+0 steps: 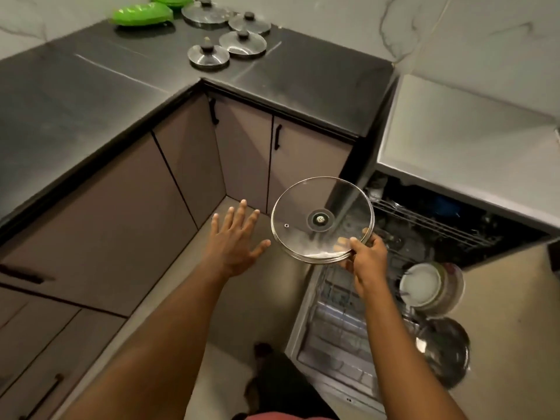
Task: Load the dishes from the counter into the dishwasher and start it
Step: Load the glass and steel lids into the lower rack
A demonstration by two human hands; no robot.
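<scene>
1. Right hand (368, 256): the thumb lies on the near face of the round clear glass lid with a metal rim (306, 213), and the other fingers curl behind the rim, seen through the glass. The lid is pinched at its lower right edge and held in the air. It is tilted, with the centre screw toward the camera.

2. Left hand (236, 241): fingers straight and spread, palm down, holding nothing. The thumb tip points at the lid rim, just beside it but apart.

3. Open dishwasher (439, 213): directly beyond and below the right fingers. Its wire lower rack (342, 322) is under the right wrist. White round plates (421, 287) stand on edge to the right of the right hand. A dark round metal pan (445, 350) sits nearer the person than the plates.

4. Dark stone counter (91, 95): well beyond the left fingertips. At its far corner lie four smaller glass lids with black knobs (242, 41), knob up. Two green plastic pieces (142, 14) lie to their left.
</scene>
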